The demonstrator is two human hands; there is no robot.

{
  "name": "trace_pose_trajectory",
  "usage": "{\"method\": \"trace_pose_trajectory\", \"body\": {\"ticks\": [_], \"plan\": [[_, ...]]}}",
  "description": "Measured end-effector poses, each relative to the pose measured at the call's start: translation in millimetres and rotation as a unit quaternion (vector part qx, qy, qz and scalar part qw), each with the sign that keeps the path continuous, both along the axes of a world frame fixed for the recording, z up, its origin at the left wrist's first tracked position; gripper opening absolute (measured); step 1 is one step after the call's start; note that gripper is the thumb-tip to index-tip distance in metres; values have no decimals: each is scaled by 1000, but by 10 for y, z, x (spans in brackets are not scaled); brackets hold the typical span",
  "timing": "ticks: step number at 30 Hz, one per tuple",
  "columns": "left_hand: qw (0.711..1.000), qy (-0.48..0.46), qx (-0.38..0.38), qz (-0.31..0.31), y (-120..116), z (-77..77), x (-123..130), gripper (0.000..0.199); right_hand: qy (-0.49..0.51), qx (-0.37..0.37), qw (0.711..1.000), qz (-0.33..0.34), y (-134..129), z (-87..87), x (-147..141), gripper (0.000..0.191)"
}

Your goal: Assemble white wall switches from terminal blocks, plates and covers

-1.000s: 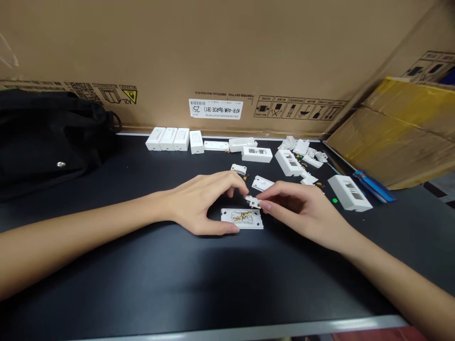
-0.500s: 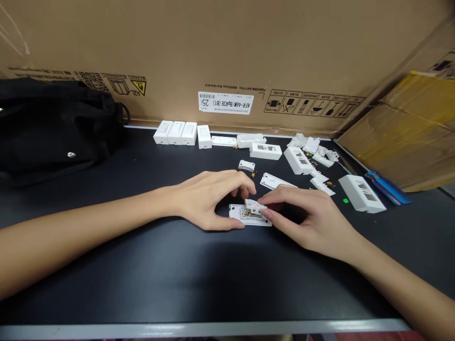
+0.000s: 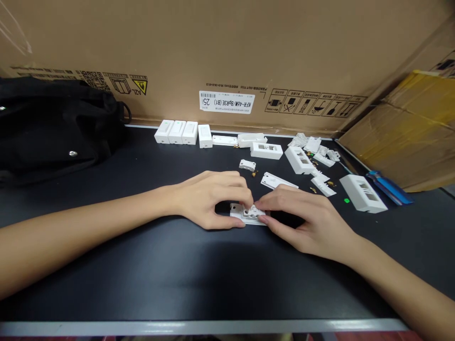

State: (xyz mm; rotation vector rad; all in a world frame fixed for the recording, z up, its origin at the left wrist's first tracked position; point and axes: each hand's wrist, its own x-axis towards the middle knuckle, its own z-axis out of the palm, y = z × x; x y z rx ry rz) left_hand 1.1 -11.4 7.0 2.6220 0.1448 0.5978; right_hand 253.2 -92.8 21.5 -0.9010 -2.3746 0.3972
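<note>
A white base plate (image 3: 236, 211) lies flat on the black table in front of me. On its middle sits a small white cover piece (image 3: 253, 211), now level with the plate. My left hand (image 3: 216, 199) is curled round the plate's left end, thumb on its front edge and index finger on the cover piece. My right hand (image 3: 305, 218) pinches the cover piece's right side between thumb and index finger. The brass contacts under the cover piece are hidden.
Four white switches (image 3: 189, 132) stand along the cardboard box (image 3: 170, 57). White housings (image 3: 266, 150), another plate (image 3: 279, 181), a small piece (image 3: 247, 165) and brass bits lie beyond my hands. A black bag (image 3: 57, 128) is left; a blue-handled tool (image 3: 389, 188) right.
The cover piece, tilted above the plate before, now lies flat on it. My left index finger has come down onto it, and my right fingers have lowered with it.
</note>
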Motion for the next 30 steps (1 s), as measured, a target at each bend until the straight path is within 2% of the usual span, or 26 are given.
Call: {"method": "trace_pose_trajectory", "body": {"ticks": [6, 17, 24, 28, 30], "plan": [[1000, -14, 9, 3, -6, -10, -17, 15, -3, 1, 1000, -6, 18, 27, 2, 8], [998, -11, 57, 5, -22, -7, -32, 21, 0, -153, 987, -55, 54, 110, 18, 8], [993, 8, 114, -1, -49, 14, -34, 21, 9, -162, 986, -45, 61, 116, -33, 8], [995, 26, 94, -4, -48, 19, -33, 21, 9, -196, 979, -49, 80, 134, -49, 8], [995, 31, 94, -6, -45, 24, -33, 21, -2, -188, 981, -41, 94, 146, -49, 7]]}}
